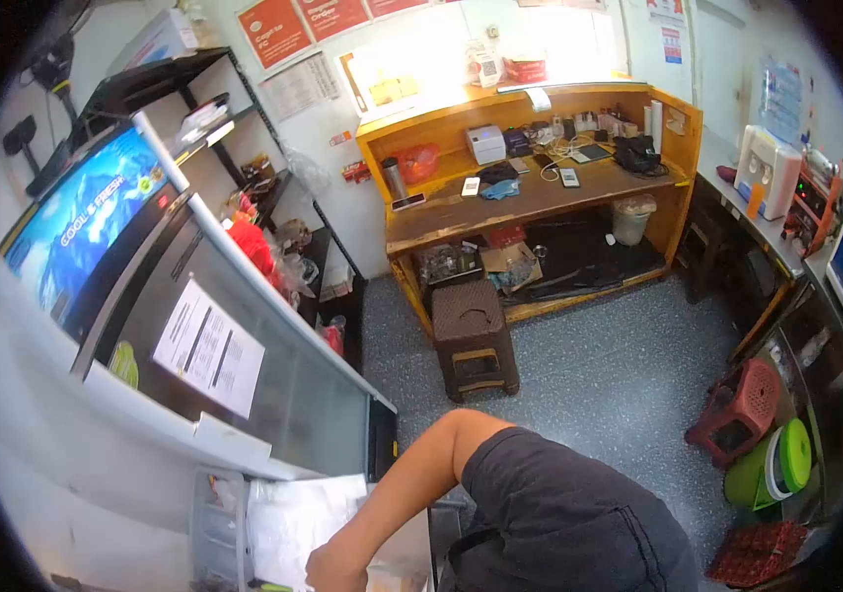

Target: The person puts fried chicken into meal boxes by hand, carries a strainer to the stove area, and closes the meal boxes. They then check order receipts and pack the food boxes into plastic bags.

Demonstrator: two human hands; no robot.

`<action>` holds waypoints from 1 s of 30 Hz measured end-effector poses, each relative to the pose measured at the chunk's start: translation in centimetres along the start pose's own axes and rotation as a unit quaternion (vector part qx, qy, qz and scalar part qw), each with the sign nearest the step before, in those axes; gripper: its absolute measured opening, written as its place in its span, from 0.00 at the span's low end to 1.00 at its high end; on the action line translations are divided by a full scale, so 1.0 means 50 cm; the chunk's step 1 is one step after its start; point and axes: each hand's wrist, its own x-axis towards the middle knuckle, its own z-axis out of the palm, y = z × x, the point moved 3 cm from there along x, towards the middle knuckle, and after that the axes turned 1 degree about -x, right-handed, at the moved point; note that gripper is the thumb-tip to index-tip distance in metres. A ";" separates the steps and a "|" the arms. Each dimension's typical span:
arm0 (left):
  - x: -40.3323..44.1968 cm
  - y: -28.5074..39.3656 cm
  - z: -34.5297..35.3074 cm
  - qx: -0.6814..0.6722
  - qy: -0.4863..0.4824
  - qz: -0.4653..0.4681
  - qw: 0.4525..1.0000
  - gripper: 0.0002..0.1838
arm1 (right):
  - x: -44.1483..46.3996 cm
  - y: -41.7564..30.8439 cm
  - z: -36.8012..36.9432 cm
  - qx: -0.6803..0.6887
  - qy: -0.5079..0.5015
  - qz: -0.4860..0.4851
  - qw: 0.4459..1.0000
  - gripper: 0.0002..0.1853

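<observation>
My right hand [337, 568] is at the bottom edge of the head view, at the end of a bent arm in a dark sleeve. It lies over or beside a sheet of white, glossy material [293, 518], perhaps paper or plastic, on a surface next to the fridge. The frame's edge cuts off the hand, so its fingers and anything in them are hidden. Left of the white sheet stands a grey translucent plastic container [221, 533] with small items inside. My left hand is out of sight.
A tall glass-door fridge [303, 395] rises on the left, beside a black shelf rack [209, 128]. Ahead stand a wooden counter [540, 217] and a brown stool [471, 321]. Right are a red stool [742, 405], a green lidded bin [762, 474], and a water dispenser [767, 168].
</observation>
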 end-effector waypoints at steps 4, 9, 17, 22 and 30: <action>0.085 0.018 0.094 0.007 -0.020 0.002 1.000 0.17 | -0.202 0.013 -0.061 0.018 0.182 0.052 0.982 0.15; 0.170 0.031 0.189 0.011 -0.026 -0.002 1.000 0.17 | -0.326 0.097 0.045 -0.074 0.415 0.041 0.906 0.08; 0.229 0.011 0.232 0.008 -0.034 -0.020 0.999 0.18 | -0.238 0.143 0.061 0.153 0.418 -0.028 0.895 0.06; 0.232 -0.015 0.201 0.003 -0.048 -0.005 0.999 0.18 | -0.332 0.152 0.080 0.302 0.579 -0.066 0.755 0.28; 0.241 -0.085 0.112 -0.010 -0.050 0.003 0.999 0.19 | 0.006 0.099 0.558 0.252 0.434 0.288 0.816 0.48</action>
